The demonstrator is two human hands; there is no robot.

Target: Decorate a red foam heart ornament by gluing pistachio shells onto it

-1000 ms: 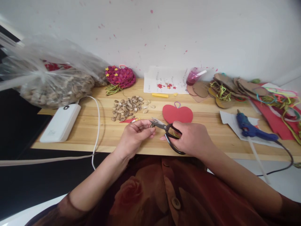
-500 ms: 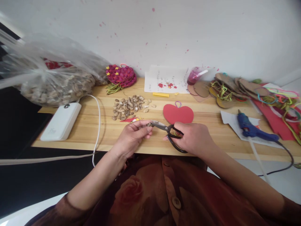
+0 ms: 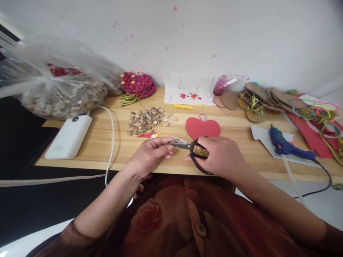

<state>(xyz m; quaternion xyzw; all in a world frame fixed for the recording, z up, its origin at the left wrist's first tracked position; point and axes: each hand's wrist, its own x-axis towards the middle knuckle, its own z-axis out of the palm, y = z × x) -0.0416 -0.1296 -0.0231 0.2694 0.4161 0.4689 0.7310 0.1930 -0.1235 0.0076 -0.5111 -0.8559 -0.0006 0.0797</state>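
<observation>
My left hand (image 3: 154,157) pinches a small peanut shell between thumb and fingertips, mostly covered by the fingers and blades. Black-handled scissors (image 3: 186,145) are in my right hand (image 3: 221,155), its fingers through and around the handles. The blade tips meet the left fingertips, at the shell. Just beyond my hands lies a red heart-shaped card (image 3: 203,127) with a purple loop on top. Loose peanut shells (image 3: 146,119) are spread on the wooden table (image 3: 120,150) beyond my left hand, with red and yellow scraps (image 3: 150,135) in front of them.
At left are a plastic bag of shells (image 3: 64,100) and a white power bank (image 3: 69,137) with a cable. Purple shell-covered hearts (image 3: 138,85) and a paper with red stars (image 3: 187,89) lie behind. A blue glue gun (image 3: 289,146) and cardboard shapes (image 3: 268,96) are at right.
The scissor blades have shifted slightly toward my left fingertips and now cover more of the shell. Both hands stay in nearly the same place.
</observation>
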